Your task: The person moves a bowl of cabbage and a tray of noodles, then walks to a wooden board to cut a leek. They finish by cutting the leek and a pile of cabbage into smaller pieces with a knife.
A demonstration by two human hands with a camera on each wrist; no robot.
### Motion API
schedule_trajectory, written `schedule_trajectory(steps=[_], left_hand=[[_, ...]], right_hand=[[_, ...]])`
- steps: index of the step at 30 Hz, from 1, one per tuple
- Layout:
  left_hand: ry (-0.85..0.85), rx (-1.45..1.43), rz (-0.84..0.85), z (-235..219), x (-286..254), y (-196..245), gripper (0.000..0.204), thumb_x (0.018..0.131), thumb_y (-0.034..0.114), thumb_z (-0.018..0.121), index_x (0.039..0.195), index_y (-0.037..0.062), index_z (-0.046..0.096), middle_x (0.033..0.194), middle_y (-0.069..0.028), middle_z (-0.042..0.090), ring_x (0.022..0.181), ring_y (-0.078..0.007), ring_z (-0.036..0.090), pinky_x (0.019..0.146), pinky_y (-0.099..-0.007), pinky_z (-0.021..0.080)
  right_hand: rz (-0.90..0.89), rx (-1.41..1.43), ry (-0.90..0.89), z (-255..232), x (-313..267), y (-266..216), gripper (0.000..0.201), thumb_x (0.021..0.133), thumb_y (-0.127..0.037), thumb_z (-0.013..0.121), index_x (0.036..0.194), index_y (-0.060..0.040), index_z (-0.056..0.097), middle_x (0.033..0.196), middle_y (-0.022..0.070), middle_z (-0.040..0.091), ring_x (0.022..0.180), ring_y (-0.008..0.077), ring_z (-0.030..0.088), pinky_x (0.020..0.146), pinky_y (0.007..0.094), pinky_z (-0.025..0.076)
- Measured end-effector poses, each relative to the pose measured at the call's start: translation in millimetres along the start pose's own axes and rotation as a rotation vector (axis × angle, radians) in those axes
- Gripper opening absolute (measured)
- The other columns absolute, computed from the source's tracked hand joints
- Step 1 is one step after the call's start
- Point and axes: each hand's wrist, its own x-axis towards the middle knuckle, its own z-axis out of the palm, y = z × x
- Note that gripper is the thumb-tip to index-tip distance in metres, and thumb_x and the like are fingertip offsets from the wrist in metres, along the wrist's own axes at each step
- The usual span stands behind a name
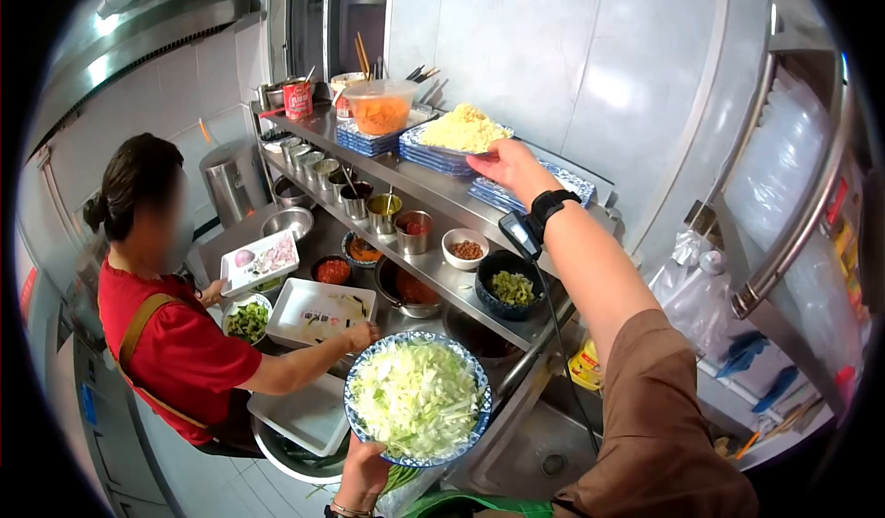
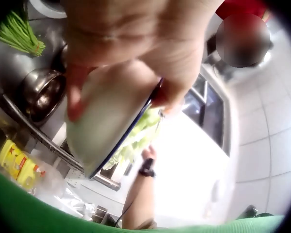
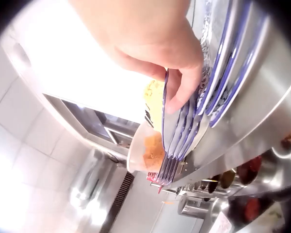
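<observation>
My left hand (image 1: 364,474) grips a blue-patterned white bowl (image 1: 484,406), heaped with chopped pale green cabbage (image 1: 419,394). In the left wrist view, that hand spreads along the bowl's white underside (image 2: 104,116), partly at its rim. Up at the top shelf, my right hand (image 1: 510,166) pinches the edge of a plate carrying a mound of yellow shreds (image 1: 463,129). The right wrist view shows this plate (image 3: 166,114) between thumb and fingers, close above other blue-rimmed plates (image 3: 186,128).
A person in a red top (image 1: 184,334) works at left, holding a white tray (image 1: 261,269). The metal shelf (image 1: 442,186) bears another plate stack (image 1: 562,184) and a tub of orange food (image 1: 380,112). Below are seasoning cups, a dark bowl (image 1: 510,286) and a sink (image 1: 516,444).
</observation>
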Motion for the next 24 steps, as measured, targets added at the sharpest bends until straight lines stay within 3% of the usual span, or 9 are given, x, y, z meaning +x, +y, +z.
schedule_trajectory(steps=[2, 7, 9, 15, 17, 21, 24], left_hand=[[0.003, 0.022, 0.016, -2.2, 2.5, 5.2, 0.084, 0.075, 0.006, 0.055, 0.156, 0.0037, 0.032, 0.153, -0.0186, 0.046, 0.139, -0.0382, 0.048, 0.115, -0.0559, 0.041], [0.008, -0.005, 0.011, 1.9, 5.2, 9.8, 0.080, 0.080, 0.008, 0.056, 0.156, 0.0048, 0.033, 0.152, -0.0158, 0.049, 0.139, -0.0347, 0.049, 0.115, -0.0532, 0.041], [0.044, 0.011, -0.016, -0.9, 4.2, 10.0, 0.080, 0.080, 0.007, 0.059, 0.156, 0.0038, 0.033, 0.151, -0.0146, 0.051, 0.138, -0.0314, 0.050, 0.116, -0.0488, 0.040], [0.028, 0.004, -0.015, 10.5, 1.6, 15.3, 0.085, 0.078, 0.010, 0.062, 0.157, 0.0038, 0.030, 0.155, -0.0126, 0.047, 0.139, -0.0281, 0.049, 0.116, -0.0448, 0.040], [0.035, -0.004, -0.020, 6.1, 0.1, 12.4, 0.086, 0.078, 0.010, 0.062, 0.157, 0.0039, 0.030, 0.155, -0.0125, 0.046, 0.140, -0.0279, 0.048, 0.116, -0.0449, 0.040], [0.048, 0.028, -0.029, -2.8, -5.8, 9.0, 0.087, 0.078, 0.008, 0.060, 0.159, 0.0104, 0.027, 0.153, -0.0097, 0.046, 0.138, -0.0265, 0.048, 0.109, -0.0441, 0.046], [0.088, 0.011, -0.024, -2.1, -8.3, 7.5, 0.085, 0.077, 0.007, 0.061, 0.157, 0.0053, 0.031, 0.153, -0.0124, 0.048, 0.138, -0.0274, 0.050, 0.113, -0.0436, 0.042]], right_hand=[[0.031, -0.010, 0.016, 0.7, -2.5, -1.2, 0.037, 0.095, 0.009, 0.046, 0.132, 0.0109, 0.045, 0.122, 0.0279, 0.059, 0.100, 0.0398, 0.068, 0.082, 0.0500, 0.065], [-0.131, -0.119, 0.033, -4.8, 13.4, 13.0, 0.032, 0.096, 0.004, 0.050, 0.129, 0.0077, 0.053, 0.120, 0.0248, 0.063, 0.094, 0.0361, 0.071, 0.075, 0.0455, 0.066], [-0.110, -0.056, -0.047, -9.8, 13.5, 6.9, 0.032, 0.096, 0.006, 0.048, 0.127, 0.0070, 0.054, 0.120, 0.0239, 0.064, 0.099, 0.0344, 0.069, 0.078, 0.0451, 0.065], [0.010, -0.082, -0.014, -0.3, -11.9, -14.5, 0.027, 0.095, 0.008, 0.049, 0.121, 0.0102, 0.053, 0.119, 0.0254, 0.062, 0.101, 0.0350, 0.068, 0.084, 0.0435, 0.066], [0.031, -0.104, 0.082, 8.1, -13.6, -9.7, 0.022, 0.095, 0.009, 0.049, 0.116, 0.0126, 0.052, 0.116, 0.0261, 0.062, 0.099, 0.0368, 0.068, 0.085, 0.0422, 0.066], [0.066, -0.099, 0.033, -5.3, 10.4, -2.8, 0.019, 0.094, 0.009, 0.050, 0.112, 0.0148, 0.048, 0.110, 0.0261, 0.062, 0.090, 0.0363, 0.071, 0.080, 0.0413, 0.068], [0.140, -0.171, 0.064, -7.2, 23.9, -8.0, 0.019, 0.094, 0.008, 0.051, 0.112, 0.0146, 0.048, 0.108, 0.0260, 0.062, 0.087, 0.0344, 0.072, 0.077, 0.0406, 0.068]])
